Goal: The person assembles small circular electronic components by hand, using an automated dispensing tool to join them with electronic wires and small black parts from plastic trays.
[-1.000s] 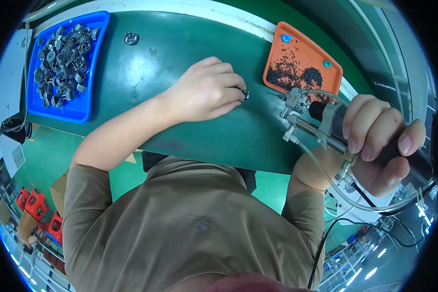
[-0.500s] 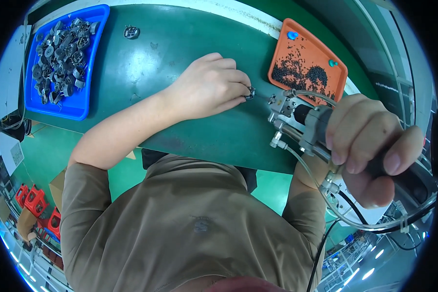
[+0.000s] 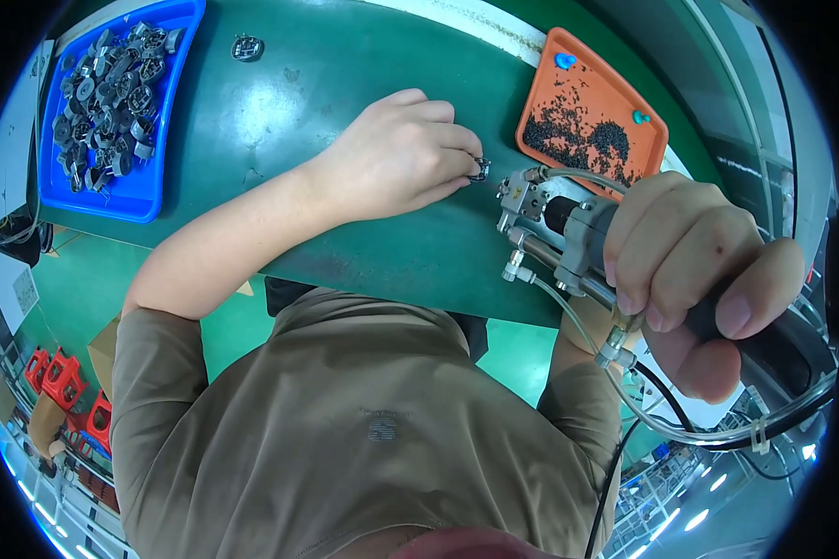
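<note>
My left hand [image 3: 403, 156] is closed, its fingertips pinching a small round motor-like part [image 3: 479, 170] above the green worktop; most of the part is hidden by the fingers. My right hand [image 3: 699, 270] is wrapped round the dark grip of a power screwdriver [image 3: 569, 224] with a metal head, clear hoses and fittings. Its tip end points left toward the part, a short way off. Whether tip and part touch, I cannot tell.
A blue tray [image 3: 162, 140] heaped with similar grey round parts stands at the left. One loose part [image 3: 247, 48] lies on the green worktop [image 3: 364, 270]. At the right, an orange tray [image 3: 606, 79] holds tiny black pieces, probably screws, and two blue knobs.
The screwdriver and my right hand have shifted left, closer to the part. My left hand keeps its pinch. The whole view has moved slightly.
</note>
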Motion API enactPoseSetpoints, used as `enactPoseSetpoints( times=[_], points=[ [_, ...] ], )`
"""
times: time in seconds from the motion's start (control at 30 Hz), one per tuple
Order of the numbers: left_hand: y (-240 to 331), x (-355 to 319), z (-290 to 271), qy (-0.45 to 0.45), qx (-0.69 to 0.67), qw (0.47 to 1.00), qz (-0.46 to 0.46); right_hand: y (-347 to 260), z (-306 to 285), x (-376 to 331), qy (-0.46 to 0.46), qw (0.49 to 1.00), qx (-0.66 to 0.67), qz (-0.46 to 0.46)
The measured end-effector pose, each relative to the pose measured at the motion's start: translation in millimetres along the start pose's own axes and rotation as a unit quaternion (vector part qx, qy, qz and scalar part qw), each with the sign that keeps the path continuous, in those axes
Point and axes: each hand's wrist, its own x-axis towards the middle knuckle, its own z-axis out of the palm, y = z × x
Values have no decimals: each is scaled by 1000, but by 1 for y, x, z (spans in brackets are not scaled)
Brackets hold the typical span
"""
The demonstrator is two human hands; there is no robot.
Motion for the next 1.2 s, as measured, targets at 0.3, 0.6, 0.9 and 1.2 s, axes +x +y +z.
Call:
enactPoseSetpoints(
  times=[0.3, 0.6, 0.9, 1.2],
  points=[
    [3, -1, -1, -1, 0, 1000, -3, 1, 5, -1, 3, 1000, -13, -5],
    [1, -1, 1, -5, 2, 1000, -1, 10, 11, 10, 4, 1000, 13, -17],
    [-4, 0, -1, -1, -4, 1000, 0, 7, 14, 10, 9, 999, -17, 31],
    [1, -9, 3, 4, 32, 999, 13, 7, 48, 19, 185, 981, -43, 46]
  ],
)
